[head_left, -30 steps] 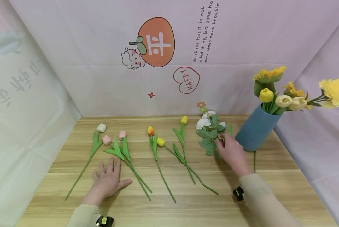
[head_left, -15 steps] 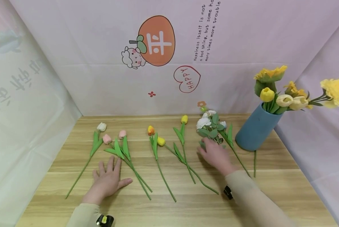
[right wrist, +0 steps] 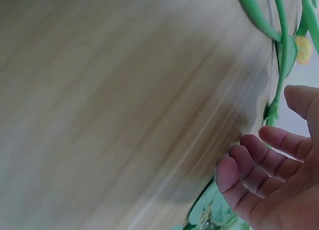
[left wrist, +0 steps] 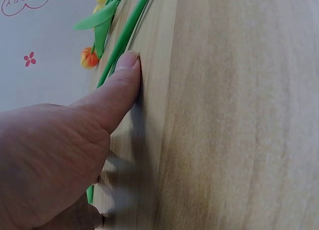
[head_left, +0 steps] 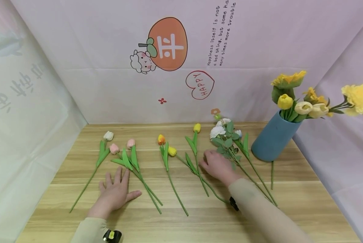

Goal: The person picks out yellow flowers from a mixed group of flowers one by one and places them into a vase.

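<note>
My left hand (head_left: 115, 194) rests on the wooden table with its fingers spread, close below the crossed stems of two pink tulips (head_left: 131, 144). In the left wrist view its thumb lies beside a green stem (left wrist: 128, 33). My right hand (head_left: 219, 167) is low over the table, between a yellow tulip (head_left: 197, 128) and a spray of white roses (head_left: 217, 132). The right wrist view shows its fingers (right wrist: 276, 162) loosely bent, with nothing in them. A second yellow tulip (head_left: 172, 151) crosses the first one's stem; its lower end runs toward the right wrist.
A blue vase (head_left: 272, 138) with yellow and cream flowers stands at the right, leaning in this view. A white tulip (head_left: 108, 136) lies at the left and an orange tulip (head_left: 161, 139) in the middle. Another leafy stem (head_left: 254, 165) lies right of the roses.
My right hand has let go of the white rose spray and moved left toward the yellow tulips. The spray's stem now shows on the table. My left hand has stayed in place.
</note>
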Demonstrator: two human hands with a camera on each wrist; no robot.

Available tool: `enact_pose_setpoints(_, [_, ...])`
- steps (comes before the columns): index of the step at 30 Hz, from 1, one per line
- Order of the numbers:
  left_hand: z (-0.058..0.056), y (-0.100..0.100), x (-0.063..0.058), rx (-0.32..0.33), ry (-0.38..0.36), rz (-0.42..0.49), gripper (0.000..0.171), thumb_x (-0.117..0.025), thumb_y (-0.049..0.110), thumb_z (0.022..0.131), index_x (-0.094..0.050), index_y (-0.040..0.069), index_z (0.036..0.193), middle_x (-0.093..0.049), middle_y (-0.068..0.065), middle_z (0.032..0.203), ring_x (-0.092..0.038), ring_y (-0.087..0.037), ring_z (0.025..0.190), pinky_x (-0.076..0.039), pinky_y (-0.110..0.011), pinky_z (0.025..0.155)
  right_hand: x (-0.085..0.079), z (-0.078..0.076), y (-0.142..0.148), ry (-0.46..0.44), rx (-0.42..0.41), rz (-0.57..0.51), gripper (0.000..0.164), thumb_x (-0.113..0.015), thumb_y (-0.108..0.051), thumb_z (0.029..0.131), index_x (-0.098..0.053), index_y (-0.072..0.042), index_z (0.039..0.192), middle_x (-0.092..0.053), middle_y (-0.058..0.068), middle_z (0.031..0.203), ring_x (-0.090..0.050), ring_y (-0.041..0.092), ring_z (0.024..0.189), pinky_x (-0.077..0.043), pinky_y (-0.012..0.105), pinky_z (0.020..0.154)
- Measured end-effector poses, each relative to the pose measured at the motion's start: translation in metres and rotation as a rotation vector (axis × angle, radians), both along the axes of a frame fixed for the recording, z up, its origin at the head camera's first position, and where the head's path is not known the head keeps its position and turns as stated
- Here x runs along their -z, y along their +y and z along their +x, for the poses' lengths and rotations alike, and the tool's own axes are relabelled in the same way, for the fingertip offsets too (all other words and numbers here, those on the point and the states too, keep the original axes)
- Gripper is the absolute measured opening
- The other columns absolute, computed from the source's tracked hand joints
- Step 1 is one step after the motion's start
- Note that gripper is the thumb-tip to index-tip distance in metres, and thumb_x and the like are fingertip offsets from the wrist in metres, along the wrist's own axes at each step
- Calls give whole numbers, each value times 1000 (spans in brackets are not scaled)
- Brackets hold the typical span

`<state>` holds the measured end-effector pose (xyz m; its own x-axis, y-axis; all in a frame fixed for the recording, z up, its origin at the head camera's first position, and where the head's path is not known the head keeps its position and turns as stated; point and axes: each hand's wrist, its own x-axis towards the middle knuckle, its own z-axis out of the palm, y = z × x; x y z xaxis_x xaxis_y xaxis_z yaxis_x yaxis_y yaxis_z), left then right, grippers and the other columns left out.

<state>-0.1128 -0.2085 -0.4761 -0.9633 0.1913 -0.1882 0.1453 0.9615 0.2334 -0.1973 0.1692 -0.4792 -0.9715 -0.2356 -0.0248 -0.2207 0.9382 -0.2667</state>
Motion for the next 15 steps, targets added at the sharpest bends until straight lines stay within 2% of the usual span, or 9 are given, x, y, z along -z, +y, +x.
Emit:
enact_pose_setpoints(4, [0,0,0,3,6,-1,97,-53,67,87,-23,-2,149,-11,-36,152,-4,-70,125,-12,-86,90,2,-1,-7,5,-20,18,26,-58,-38,95,-57,-12,96,-59,6,93,-59,23,80,-52,43,66])
enact_pose_setpoints(10, [1,0,0,5,3,-3,98,-52,67,87,-22,-2,149,-10,-36,152,-4,-70,125,-12,-86,90,2,-1,-14,-14,-34,31,26,-61,-39,93,-52,-15,85,-52,2,81,-52,18,67,-47,37,55])
enact_pose_setpoints(15, [1,0,1,5,5,-5,98,-52,67,87,-23,-2,149,-11,-36,152,-4,-70,125,-12,-86,90,3,-2,-19,15,-46,37,18,-63,-27,90,-52,-14,83,-52,1,77,-52,18,65,-46,36,52])
